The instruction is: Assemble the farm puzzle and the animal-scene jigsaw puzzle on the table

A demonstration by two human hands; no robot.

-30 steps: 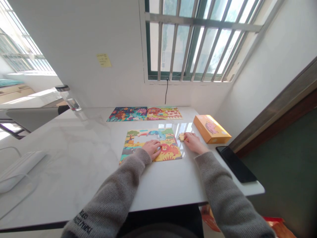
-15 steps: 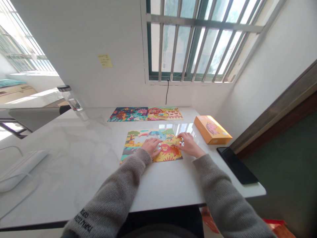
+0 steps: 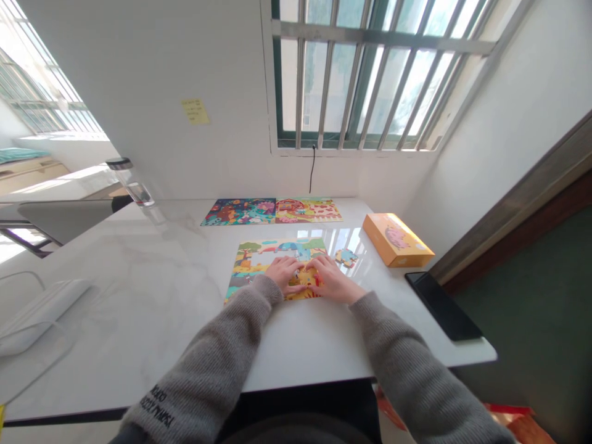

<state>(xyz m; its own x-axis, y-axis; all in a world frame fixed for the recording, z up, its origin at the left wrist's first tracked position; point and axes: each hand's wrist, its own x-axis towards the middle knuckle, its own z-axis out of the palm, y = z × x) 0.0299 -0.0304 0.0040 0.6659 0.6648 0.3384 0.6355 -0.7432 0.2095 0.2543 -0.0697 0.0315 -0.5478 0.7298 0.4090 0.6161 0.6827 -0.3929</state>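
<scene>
My left hand and my right hand lie flat side by side on the lower part of a wooden jigsaw puzzle showing animals and trees. Their fingers nearly meet over the orange lion area, hiding much of it. Neither hand visibly holds a piece. A pale gap shows in the puzzle's upper left area, just beyond my left hand. A loose blue and yellow puzzle piece lies on the white marble table just right of the puzzle, beyond my right hand.
Two finished picture puzzles lie along the wall. An orange box stands at the right, with a black tablet or phone near the table edge. A glass bottle stands far left, and a white folded mask lies near left.
My right hand has moved left from the table's right side onto the puzzle, next to my left hand. This uncovers the loose piece on the table. My left hand has barely moved.
</scene>
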